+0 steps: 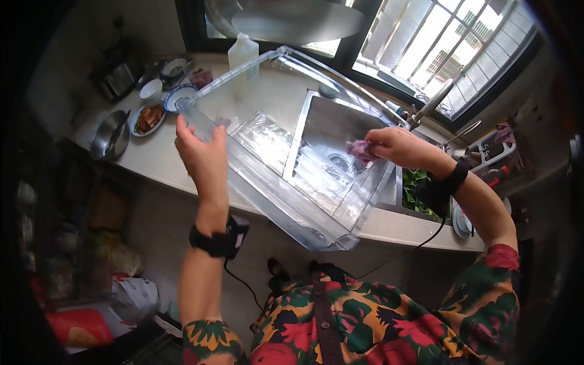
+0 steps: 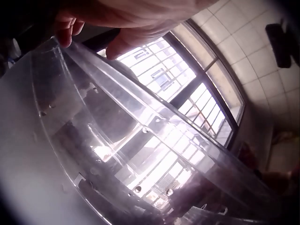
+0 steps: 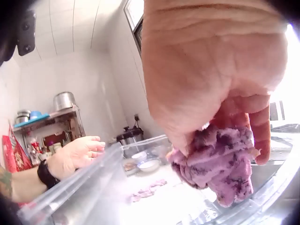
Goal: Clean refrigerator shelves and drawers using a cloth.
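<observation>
A large clear plastic bin point(image 1: 274, 201) is held tilted above the counter and sink, its rim a rounded rectangle. At its left corner my left hand point(image 1: 204, 161) grips the rim, fingers over the edge; the left wrist view shows the fingertips of that hand point(image 2: 126, 23) at the wall of the bin point(image 2: 117, 140). My right hand point(image 1: 404, 149) pinches a crumpled purple cloth point(image 1: 362, 151) over the bin. In the right wrist view the cloth point(image 3: 218, 164) bunches under the fingers of the right hand point(image 3: 215, 70).
Behind the bin are a steel sink point(image 1: 334, 121) and a white bottle point(image 1: 243, 52). To the left stand a plate of food point(image 1: 148, 119), a white bowl point(image 1: 151, 90) and a steel pot point(image 1: 109, 137). Green leaves point(image 1: 415, 185) lie in a basin at right.
</observation>
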{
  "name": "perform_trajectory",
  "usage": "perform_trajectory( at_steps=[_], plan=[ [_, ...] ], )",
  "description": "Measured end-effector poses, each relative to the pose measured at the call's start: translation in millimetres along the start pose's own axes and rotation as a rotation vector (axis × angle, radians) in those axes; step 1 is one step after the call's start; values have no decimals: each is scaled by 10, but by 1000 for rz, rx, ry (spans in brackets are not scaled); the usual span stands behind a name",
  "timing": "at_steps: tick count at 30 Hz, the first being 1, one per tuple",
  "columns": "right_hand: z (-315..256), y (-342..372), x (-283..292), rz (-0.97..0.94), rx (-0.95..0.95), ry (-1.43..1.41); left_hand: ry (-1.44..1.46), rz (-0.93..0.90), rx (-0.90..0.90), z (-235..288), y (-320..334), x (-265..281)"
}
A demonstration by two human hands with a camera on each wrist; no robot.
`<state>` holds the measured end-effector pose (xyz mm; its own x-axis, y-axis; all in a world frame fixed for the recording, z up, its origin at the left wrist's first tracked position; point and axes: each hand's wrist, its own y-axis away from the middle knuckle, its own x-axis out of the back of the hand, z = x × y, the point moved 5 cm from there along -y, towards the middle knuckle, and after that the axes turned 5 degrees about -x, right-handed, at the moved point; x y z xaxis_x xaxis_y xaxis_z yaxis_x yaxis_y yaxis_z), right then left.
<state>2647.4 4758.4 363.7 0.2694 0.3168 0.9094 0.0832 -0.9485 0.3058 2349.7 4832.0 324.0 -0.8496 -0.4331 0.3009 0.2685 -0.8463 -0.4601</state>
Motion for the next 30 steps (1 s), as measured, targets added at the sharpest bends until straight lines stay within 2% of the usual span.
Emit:
perform_trajectory(
  at_steps=[1,2,3,5,6,7,8,9,10,12,13,18,20,21,23,24,26,30],
  plan=[
    [-68,4,47,46,62,-195,86,-12,-169,309,132,33],
    [-133,-3,92,89,127,-389,326,-134,-96,381,250,-98],
    [-203,-11,108,100,187,-442,560,-261,-22,509,370,-242],
    [-291,-101,22,88,271,-714,853,-428,541,729,715,-582],
    [-355,-131,1,95,291,-806,784,-493,785,707,829,-753],
    [-414,-111,-27,86,257,-890,959,-717,809,673,905,-954],
    [-481,-74,-70,71,220,-973,1124,-820,896,718,971,-1067],
    [-510,-64,-87,176,166,-862,1135,-760,896,758,998,-1091],
    [-454,-134,-172,325,195,-674,1148,-700,899,784,1025,-1109],
    [-478,-52,-231,432,188,-465,1152,-626,925,710,1058,-1251],
    [-454,-60,-318,562,354,-442,1162,-553,956,658,1089,-1309],
    [-444,-85,-470,511,326,-272,863,-458,888,524,1160,-1312],
    [-445,-119,-539,374,303,-203,697,-415,978,344,1201,-1320],
    [-457,-131,-535,367,320,-207,692,-397,977,308,1199,-1301],
    [-512,-180,-540,319,357,-164,720,-471,948,288,1179,-1279],
    [-530,-183,-534,316,370,-168,715,-457,946,297,1176,-1281],
    [-561,-177,-512,310,394,-156,794,-314,1032,323,1204,-1300],
    [-568,-175,-482,294,381,-148,898,-302,991,422,1189,-1247]
  ],
)
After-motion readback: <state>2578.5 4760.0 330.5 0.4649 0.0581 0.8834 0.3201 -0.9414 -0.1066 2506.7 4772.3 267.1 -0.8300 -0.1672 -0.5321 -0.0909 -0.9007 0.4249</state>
